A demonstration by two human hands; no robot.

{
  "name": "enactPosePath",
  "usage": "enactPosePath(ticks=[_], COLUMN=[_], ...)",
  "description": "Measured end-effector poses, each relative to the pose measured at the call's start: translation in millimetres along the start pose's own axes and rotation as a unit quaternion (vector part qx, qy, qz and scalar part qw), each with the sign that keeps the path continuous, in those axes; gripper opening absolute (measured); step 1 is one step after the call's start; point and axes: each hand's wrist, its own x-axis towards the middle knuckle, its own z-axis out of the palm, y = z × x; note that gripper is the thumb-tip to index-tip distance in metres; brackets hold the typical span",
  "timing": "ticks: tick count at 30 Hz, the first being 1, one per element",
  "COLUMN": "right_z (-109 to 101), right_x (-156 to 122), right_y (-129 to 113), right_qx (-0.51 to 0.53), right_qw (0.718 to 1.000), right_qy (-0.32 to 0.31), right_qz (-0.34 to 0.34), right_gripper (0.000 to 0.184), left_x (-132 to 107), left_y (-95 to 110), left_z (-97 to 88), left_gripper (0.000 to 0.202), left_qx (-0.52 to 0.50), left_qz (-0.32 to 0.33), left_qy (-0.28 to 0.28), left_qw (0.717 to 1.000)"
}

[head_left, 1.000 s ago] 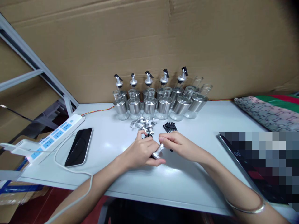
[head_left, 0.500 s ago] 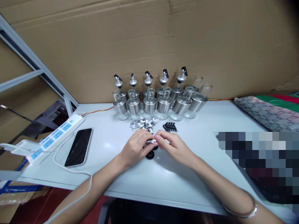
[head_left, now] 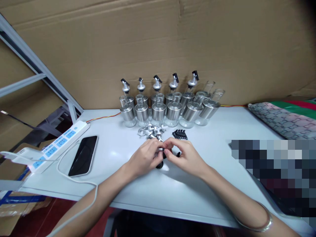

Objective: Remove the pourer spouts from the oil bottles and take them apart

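Note:
My left hand (head_left: 147, 157) is closed on a silver pourer spout (head_left: 161, 149), mostly hidden by the fingers. At the spout's end, the thumb and forefinger of my right hand (head_left: 187, 157) pinch a small dark part, too small to make out clearly. Another black piece (head_left: 178, 154) shows by my right palm; I cannot tell if it is held. Black rubber stoppers (head_left: 160, 165) lie beneath my hands. Just beyond them are a pile of silver spouts (head_left: 149, 131) and a row of black flip levers (head_left: 180, 134).
Glass bottles with steel sleeves (head_left: 158, 112) stand in two rows at the back, several topped with pourers (head_left: 157, 84). To the left are a phone (head_left: 83, 155), a power strip (head_left: 55, 148) and a white cable (head_left: 96, 191). A patterned bag (head_left: 276, 118) lies at the right.
My right fingers have drawn slightly apart from my left hand and arched more. A dark tip now shows at the spout, and a black piece has appeared by my right palm.

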Motion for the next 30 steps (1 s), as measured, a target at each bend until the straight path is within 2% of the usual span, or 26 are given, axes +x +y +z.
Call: enactPosePath(ticks=[14, 30], right_z=[3, 7], right_x=[0, -3], right_y=[0, -4], right_qx=[-0.032, -0.096], right_qw=[0.999, 0.993], right_qy=[0.002, 0.05], right_qz=[-0.003, -0.043], right_gripper=[0.007, 0.006], left_x=[0, 5], left_y=[0, 10], left_z=[0.2, -0.7], left_gripper=[0.007, 0.007], left_qx=[-0.018, 0.018], left_qz=[-0.004, 0.037], left_qy=[-0.035, 0.0], left_qw=[0.999, 0.999])
